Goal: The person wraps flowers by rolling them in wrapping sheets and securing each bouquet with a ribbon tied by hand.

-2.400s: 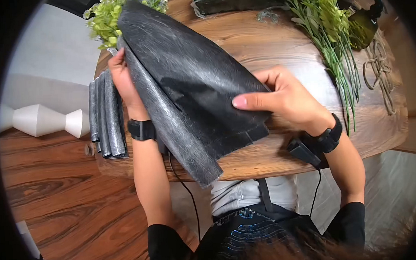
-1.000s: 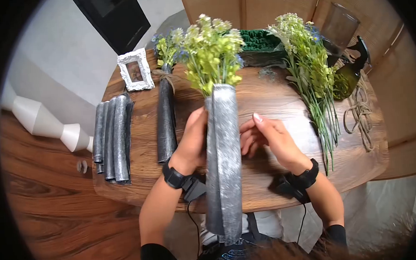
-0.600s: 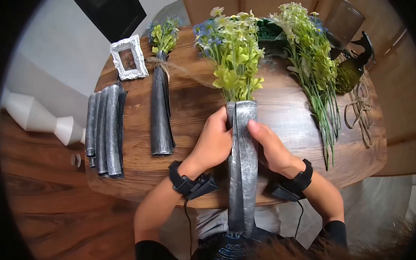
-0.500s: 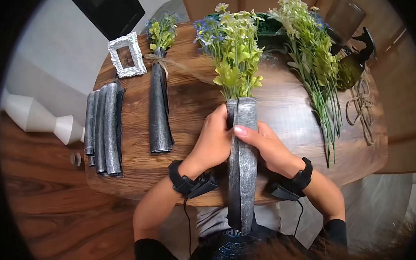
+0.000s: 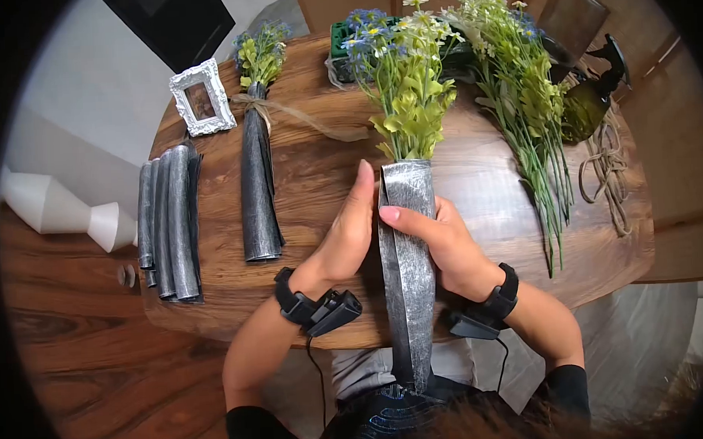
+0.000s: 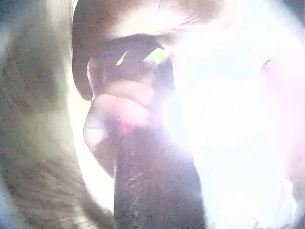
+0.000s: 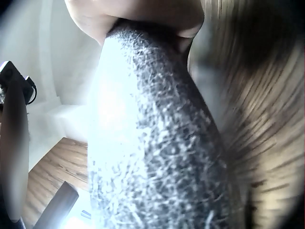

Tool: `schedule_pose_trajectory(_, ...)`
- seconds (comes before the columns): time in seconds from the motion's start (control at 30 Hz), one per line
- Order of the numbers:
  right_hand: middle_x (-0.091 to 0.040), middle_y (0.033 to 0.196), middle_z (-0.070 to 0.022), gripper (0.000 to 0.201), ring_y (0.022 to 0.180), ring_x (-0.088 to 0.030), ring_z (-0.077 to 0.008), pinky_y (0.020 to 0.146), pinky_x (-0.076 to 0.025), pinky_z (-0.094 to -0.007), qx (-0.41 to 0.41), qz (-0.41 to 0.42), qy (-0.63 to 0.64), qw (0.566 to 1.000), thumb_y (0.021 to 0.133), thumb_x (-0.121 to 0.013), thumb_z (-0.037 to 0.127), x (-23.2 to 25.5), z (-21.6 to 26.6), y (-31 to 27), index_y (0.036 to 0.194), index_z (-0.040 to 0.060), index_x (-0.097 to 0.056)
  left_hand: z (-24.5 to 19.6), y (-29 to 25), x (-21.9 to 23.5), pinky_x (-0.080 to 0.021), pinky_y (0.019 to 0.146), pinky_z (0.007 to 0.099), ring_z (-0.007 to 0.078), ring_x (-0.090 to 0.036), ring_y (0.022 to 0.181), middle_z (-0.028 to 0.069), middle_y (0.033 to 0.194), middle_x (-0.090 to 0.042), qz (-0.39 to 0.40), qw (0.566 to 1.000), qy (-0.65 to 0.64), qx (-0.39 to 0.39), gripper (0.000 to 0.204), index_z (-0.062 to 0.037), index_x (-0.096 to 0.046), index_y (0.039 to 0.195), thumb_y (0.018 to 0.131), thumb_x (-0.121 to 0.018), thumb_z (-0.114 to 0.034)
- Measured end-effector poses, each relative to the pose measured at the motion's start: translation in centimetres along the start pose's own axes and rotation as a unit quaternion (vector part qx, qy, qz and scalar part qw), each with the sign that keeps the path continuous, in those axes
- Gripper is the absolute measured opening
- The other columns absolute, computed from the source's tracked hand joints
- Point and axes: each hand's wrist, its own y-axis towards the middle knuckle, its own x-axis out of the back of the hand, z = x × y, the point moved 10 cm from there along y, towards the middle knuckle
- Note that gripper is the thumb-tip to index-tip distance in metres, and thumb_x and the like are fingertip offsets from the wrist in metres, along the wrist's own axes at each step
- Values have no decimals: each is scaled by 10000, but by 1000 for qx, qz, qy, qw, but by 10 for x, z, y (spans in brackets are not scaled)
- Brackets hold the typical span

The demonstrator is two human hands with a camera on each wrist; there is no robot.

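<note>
A bouquet of white and blue flowers with green leaves [image 5: 417, 99] stands in a grey-black streaked paper wrap [image 5: 413, 279], which tapers down toward my lap. My right hand [image 5: 451, 250] grips the upper wrap, its thumb laid across the front edge and its fingers behind. My left hand [image 5: 344, 239] is at the wrap's left side, thumb straight and raised off the paper, fingers mostly hidden behind. In the right wrist view the streaked wrap [image 7: 167, 133] runs up to the curled hand. Glare washes out much of the left wrist view; the wrap [image 6: 157, 186] shows dark there.
At left lie several rolled grey papers [image 5: 167, 223], a finished-looking wrapped bouquet [image 5: 259, 176] tied with twine [image 5: 307, 111], and a white frame [image 5: 203, 99]. At right are loose flower stems [image 5: 533, 149], a cord [image 5: 612, 177] and a green spray bottle [image 5: 590, 107].
The paper, held spread wide at first, is now folded round the flowers and upright. The right thumb has moved across the wrap's front edge; the left thumb has lifted off.
</note>
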Motion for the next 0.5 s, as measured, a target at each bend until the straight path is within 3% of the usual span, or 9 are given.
schedule_pose_trajectory(0.07, -633, 865, 5, 209, 722, -575, -56, 631, -469, -222, 8, -10, -6, 1000, 850, -682, 143, 1, 2, -1, 1017, 40, -611, 7, 1, 2, -407, 929, 288, 123, -534, 1018, 68, 1059, -616, 1, 1000, -20, 19, 659, 15, -560, 1155, 1009, -178, -502)
schedule_pose_trajectory(0.1, -632, 848, 7, 188, 714, -573, -55, 627, -465, -219, 8, -16, -5, 1000, 850, -679, 136, 2, 3, -2, 998, 37, -618, 2, 2, 2, -431, 879, 273, 107, -543, 974, 54, 1029, -615, 15, 1000, -26, -5, 525, 11, -562, 1118, 1012, -321, -443)
schedule_pose_trajectory(0.13, -630, 831, 10, 168, 706, -571, -54, 623, -462, -217, 10, -23, -4, 1000, 851, -676, 129, 4, 3, -3, 978, 33, -626, 1, 1, 1, -431, 879, 273, 107, -543, 974, 54, 1029, -615, 16, 999, -27, -4, 525, 11, -562, 1118, 1012, -321, -443)
schedule_pose_trajectory(0.2, -623, 810, 15, 151, 678, -564, -49, 597, -451, -216, 37, -37, -15, 999, 850, -671, 133, 7, 7, -2, 959, 41, -623, -12, 0, 12, -447, 796, 238, 73, -544, 892, 30, 978, -609, -64, 993, 88, -40, 318, 4, -572, 1033, 971, -523, -304)
schedule_pose_trajectory(0.23, -615, 788, 21, 134, 651, -557, -44, 572, -441, -215, 64, -50, -27, 996, 849, -665, 137, 10, 12, -4, 940, 50, -620, -18, 0, 14, -442, 727, 203, 41, -527, 819, 7, 913, -604, -104, 991, 39, -72, 186, -10, -572, 939, 903, -641, -179)
schedule_pose_trajectory(0.4, -617, 806, 11, 154, 656, -564, -49, 579, -454, -220, 39, -31, -39, 998, 832, -669, 94, 3, 11, -5, 959, 36, -603, -13, 4, 21, -428, 716, 199, 32, -509, 788, -5, 847, -604, -64, 994, 68, -57, 157, -32, -578, 891, 914, -625, -179)
schedule_pose_trajectory(0.5, -640, 870, -21, 249, 722, -594, -65, 635, -486, -220, 35, -29, 5, 999, 809, -686, 46, 5, 12, -6, 1035, 3, -590, -8, 8, 23, -413, 758, 202, 33, -505, 807, -17, 861, -599, -57, 997, -13, -46, 158, -38, -581, 889, 947, -572, -185)
